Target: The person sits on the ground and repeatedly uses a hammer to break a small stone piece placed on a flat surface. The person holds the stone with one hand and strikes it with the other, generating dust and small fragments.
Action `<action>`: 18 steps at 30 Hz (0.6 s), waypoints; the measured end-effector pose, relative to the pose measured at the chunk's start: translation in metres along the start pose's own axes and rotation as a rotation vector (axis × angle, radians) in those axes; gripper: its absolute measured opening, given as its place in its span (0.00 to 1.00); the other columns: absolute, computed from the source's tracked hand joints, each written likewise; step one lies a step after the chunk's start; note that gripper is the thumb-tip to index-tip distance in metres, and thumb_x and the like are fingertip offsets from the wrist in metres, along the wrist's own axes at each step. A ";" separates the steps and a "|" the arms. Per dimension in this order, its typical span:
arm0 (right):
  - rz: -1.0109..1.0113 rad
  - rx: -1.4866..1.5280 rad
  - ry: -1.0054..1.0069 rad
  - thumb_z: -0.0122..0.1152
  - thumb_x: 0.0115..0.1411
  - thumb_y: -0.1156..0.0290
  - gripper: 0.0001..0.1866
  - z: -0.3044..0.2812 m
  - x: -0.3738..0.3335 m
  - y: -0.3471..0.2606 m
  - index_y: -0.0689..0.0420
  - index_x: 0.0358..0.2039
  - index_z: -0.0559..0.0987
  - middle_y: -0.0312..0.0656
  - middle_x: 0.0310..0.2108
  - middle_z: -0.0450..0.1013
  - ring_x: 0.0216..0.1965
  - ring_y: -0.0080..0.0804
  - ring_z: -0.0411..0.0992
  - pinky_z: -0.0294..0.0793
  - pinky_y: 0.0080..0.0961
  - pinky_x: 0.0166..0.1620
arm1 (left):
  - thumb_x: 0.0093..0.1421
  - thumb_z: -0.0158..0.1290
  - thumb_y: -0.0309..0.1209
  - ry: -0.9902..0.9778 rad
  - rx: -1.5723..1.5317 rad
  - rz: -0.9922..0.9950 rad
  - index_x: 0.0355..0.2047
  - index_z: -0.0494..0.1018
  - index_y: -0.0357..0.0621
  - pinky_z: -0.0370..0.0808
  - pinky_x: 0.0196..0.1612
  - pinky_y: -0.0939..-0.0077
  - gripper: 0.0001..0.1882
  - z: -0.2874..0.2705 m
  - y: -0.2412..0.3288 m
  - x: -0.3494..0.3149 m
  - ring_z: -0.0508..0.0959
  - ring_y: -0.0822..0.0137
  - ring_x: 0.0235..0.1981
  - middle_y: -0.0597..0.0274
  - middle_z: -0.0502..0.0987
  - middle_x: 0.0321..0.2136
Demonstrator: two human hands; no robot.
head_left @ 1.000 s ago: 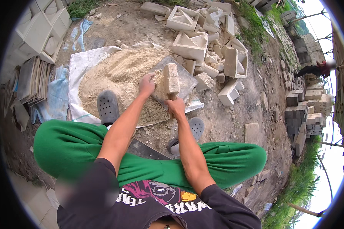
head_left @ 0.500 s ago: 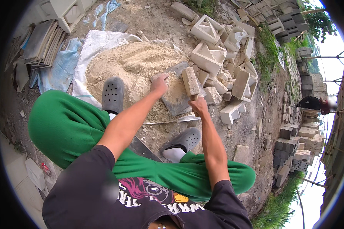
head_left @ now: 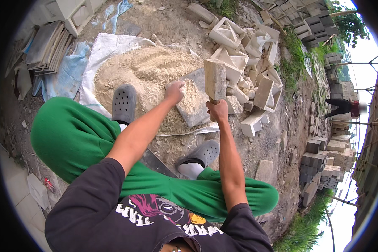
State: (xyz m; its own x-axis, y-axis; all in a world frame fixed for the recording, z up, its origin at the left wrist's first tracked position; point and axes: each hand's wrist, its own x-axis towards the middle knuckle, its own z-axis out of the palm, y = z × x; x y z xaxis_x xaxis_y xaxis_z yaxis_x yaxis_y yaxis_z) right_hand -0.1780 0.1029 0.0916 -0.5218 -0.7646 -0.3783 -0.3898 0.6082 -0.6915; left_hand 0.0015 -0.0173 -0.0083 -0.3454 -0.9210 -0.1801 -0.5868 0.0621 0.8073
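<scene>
My right hand (head_left: 218,111) is wrapped round the handle of a mallet with a dusty, block-shaped wooden head (head_left: 215,80). The head stands raised above the right side of a flat grey slab (head_left: 192,119). At the slab's left edge my left hand (head_left: 175,91) is closed and dusty, and what its fingers hold is hidden. Pale crumbled material (head_left: 191,98) lies on the slab between my hands. Beyond and to the left, a broad heap of pale powder (head_left: 143,63) covers a white woven sheet (head_left: 88,86).
Broken white hollow blocks (head_left: 227,32) and rubble are piled right of the slab. Grey clogs (head_left: 124,103) are on my feet beside the heap. Stacked boards (head_left: 50,46) and a blue sheet (head_left: 67,75) lie left. Another person (head_left: 344,108) stands far right near block stacks (head_left: 317,161).
The mallet head has risen off the slab area, and my right hand has shifted slightly with it. My left hand has barely moved. The distant person has moved and shows more fully.
</scene>
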 end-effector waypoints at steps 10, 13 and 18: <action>0.292 -0.025 -0.091 0.68 0.45 0.67 0.15 0.024 -0.004 0.023 0.67 0.25 0.79 0.45 0.20 0.77 0.19 0.34 0.77 0.77 0.31 0.26 | 0.61 0.54 0.26 -0.061 -0.109 -0.082 0.51 0.79 0.53 0.67 0.64 0.64 0.18 -0.005 0.003 -0.001 0.71 0.53 0.60 0.55 0.74 0.58; 0.179 0.052 -0.021 0.68 0.46 0.65 0.15 0.018 -0.010 -0.002 0.65 0.28 0.80 0.43 0.20 0.77 0.19 0.31 0.77 0.76 0.30 0.25 | 0.61 0.53 0.25 -0.022 -0.085 -0.070 0.51 0.79 0.53 0.67 0.64 0.63 0.19 -0.005 0.004 -0.004 0.71 0.53 0.60 0.54 0.74 0.58; 0.065 -0.007 -0.048 0.66 0.48 0.62 0.14 0.032 -0.006 0.012 0.62 0.25 0.82 0.42 0.16 0.75 0.17 0.33 0.76 0.75 0.32 0.26 | 0.58 0.52 0.22 -0.035 -0.113 -0.073 0.50 0.80 0.51 0.68 0.63 0.62 0.20 0.001 0.005 0.000 0.71 0.52 0.60 0.52 0.75 0.57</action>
State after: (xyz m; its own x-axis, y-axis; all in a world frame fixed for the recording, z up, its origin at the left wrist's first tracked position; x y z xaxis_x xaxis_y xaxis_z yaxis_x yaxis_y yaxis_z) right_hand -0.1556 0.1079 0.0655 -0.5089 -0.7329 -0.4516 -0.3617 0.6581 -0.6604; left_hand -0.0019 -0.0171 -0.0046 -0.3308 -0.9075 -0.2589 -0.5257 -0.0506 0.8492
